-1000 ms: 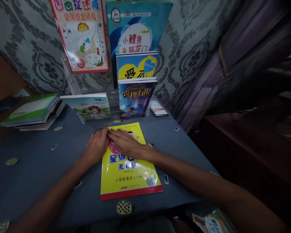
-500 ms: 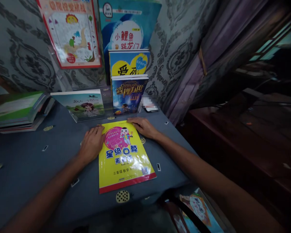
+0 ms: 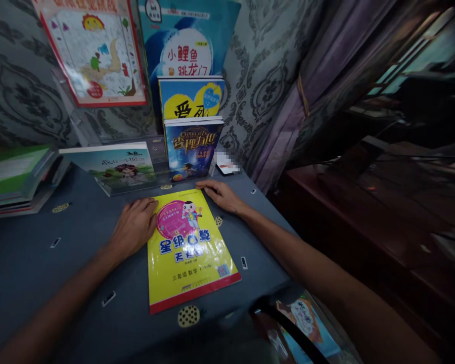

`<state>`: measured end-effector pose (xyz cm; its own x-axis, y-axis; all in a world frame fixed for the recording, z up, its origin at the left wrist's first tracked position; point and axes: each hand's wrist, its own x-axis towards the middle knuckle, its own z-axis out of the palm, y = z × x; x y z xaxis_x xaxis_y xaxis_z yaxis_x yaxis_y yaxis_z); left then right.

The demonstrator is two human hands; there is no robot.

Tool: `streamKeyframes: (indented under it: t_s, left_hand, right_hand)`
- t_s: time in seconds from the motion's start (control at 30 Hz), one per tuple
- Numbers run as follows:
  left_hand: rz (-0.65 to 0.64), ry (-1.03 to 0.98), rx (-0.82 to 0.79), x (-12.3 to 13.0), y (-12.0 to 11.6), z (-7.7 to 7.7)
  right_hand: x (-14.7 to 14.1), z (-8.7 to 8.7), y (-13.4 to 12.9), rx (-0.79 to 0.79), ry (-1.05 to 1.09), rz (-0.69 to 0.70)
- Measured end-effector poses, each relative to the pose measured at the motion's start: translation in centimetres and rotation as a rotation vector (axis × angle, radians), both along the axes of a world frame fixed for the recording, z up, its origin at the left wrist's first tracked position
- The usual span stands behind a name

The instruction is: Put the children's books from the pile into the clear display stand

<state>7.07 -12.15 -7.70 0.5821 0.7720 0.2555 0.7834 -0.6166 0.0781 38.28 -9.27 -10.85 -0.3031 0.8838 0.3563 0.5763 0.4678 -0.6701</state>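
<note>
A yellow workbook (image 3: 197, 253) with a red bottom band, a pink circle and a cartoon figure lies flat on the table, its cover up. My left hand (image 3: 136, 222) rests palm down along its upper left edge, fingers stretched forward and the thumb side by the cover. At the upper right corner lies my right hand (image 3: 220, 196), its fingers reaching flat past the top edge. Neither hand grasps anything; whether the fingertips press on the workbook is hard to tell.
Behind the workbook, a dark blue book (image 3: 191, 149) and a yellow-blue book (image 3: 191, 98) stand upright in a clear rack. A green-covered book (image 3: 127, 169) leans left of them. A book stack (image 3: 18, 177) sits far left. A purple curtain (image 3: 284, 116) hangs at right.
The view has turned slightly to the right, so the books sit further left in it. Both hands remain beside the workbook with only slight shifts.
</note>
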Motion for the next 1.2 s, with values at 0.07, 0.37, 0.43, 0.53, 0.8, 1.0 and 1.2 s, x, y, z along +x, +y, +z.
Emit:
streamKeyframes:
  t_s: [0.07,0.37,0.43,0.53,0.8,1.0,1.2]
  left_hand:
    - [-0.016,0.001,-0.022,0.7,0.3,0.1]
    - [-0.141,-0.059,-0.059,9.0,1.6,0.0]
    - [-0.153,-0.054,-0.052,10.4,1.6,-0.1]
    - [-0.144,-0.060,-0.041,11.3,1.5,-0.5]
    - [-0.200,-0.091,-0.058,10.8,1.8,-0.6]
    - [-0.476,-0.074,-0.118,9.4,1.8,0.7]
    - [-0.195,0.138,-0.028,11.6,-0.9,1.7]
  right_hand:
    - [-0.1,0.0,0.1,-0.012,0.019,0.000]
    - [-0.2,-0.2,0.1,0.004,0.083,-0.022]
    - [-0.1,-0.3,0.0,0.018,0.080,-0.036]
    - [0.0,-0.5,0.0,0.042,0.082,-0.078]
    - [0.1,0.3,-0.2,-0.010,0.085,-0.108]
    - [0.1,0.7,-0.5,-0.079,0.186,-0.128]
    - [0.0,1.1,-0.8,-0.109,0.182,-0.152]
